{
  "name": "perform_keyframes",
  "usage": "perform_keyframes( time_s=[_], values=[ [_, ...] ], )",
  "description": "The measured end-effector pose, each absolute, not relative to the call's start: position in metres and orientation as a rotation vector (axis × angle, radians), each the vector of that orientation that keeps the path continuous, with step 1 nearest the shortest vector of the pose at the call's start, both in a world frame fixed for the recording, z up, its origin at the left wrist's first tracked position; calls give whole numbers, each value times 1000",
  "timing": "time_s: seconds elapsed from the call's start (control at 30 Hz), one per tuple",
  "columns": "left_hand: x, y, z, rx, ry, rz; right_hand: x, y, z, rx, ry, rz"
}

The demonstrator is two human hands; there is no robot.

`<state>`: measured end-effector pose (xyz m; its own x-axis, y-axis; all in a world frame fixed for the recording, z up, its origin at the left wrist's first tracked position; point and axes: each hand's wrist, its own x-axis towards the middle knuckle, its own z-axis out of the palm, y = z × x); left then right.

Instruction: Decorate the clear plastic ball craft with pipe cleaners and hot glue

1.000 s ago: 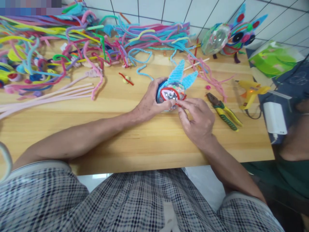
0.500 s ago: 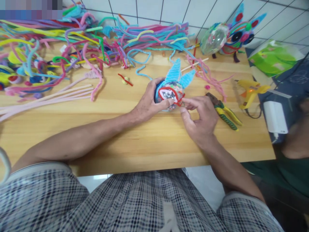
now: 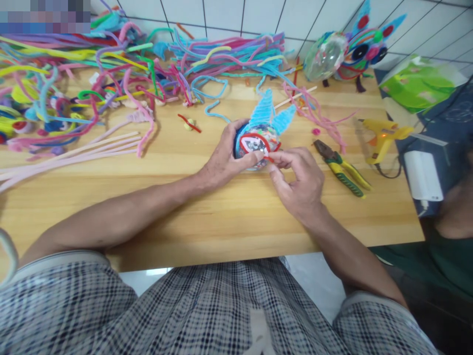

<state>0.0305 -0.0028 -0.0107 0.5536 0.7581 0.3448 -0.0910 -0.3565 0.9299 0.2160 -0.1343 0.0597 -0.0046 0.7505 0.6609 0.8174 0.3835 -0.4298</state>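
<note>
A round clear ornament (image 3: 260, 135) with two blue pipe-cleaner ears and a red-outlined pink and white shape is held above the table. My left hand (image 3: 232, 155) is wrapped round its left side, the thumb pressing on its front. At the lower right of the ornament, my right hand (image 3: 297, 182) pinches the end of a red pipe cleaner (image 3: 271, 159) between thumb and index finger. The fingertips of both hands are close together there. The back of the ornament is hidden.
Pliers (image 3: 342, 167) and a yellow glue gun (image 3: 384, 138) lie at the right, beside a white box (image 3: 423, 176). Pipe cleaners (image 3: 236, 54) heap along the back and left. A finished figure (image 3: 360, 56) stands at the back right. A person (image 3: 449, 236) sits at the right edge.
My right hand has moved slightly left, its fingertips now closer to my left thumb and against the ornament's lower right. The whole view has shifted a little.
</note>
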Motion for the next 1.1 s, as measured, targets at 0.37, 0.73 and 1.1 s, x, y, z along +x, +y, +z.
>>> perform_keyframes(
  time_s=[0.37,0.73,1.1],
  values=[
    [32,-1,-4,1754,573,973,232,-121,70,-1343,-1933,-247],
    [33,4,-2,1766,517,964,245,-111,80,-1321,-2115,-198],
    [36,4,-8,1746,527,1004,250,-113,82,-1392,-2084,-14]
  ],
)
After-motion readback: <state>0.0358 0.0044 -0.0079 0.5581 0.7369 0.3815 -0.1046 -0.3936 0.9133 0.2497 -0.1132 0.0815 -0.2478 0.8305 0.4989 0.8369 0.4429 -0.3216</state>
